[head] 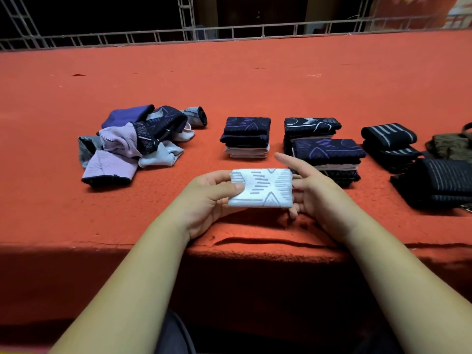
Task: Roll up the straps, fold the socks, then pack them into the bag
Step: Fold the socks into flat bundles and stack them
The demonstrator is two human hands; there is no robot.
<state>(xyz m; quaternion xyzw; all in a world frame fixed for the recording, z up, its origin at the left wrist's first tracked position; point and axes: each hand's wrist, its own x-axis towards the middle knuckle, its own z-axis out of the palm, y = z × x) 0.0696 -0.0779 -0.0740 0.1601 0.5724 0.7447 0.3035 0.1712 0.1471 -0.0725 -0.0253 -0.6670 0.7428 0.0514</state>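
Left hand (204, 200), right hand (319, 198) holding folded white sock (263, 187)

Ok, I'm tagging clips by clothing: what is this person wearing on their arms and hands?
Nothing that shows. The left hand and right hand have no gloves or rings, both wrists are free of watch or bracelet, and both arms are sleeveless down to the bottom of the frame.

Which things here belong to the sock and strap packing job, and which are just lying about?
Job: folded white sock, held by left hand and right hand; unfolded sock pile; folded sock stacks; rolled straps; bag.
Lying about: metal railing; red table cover.
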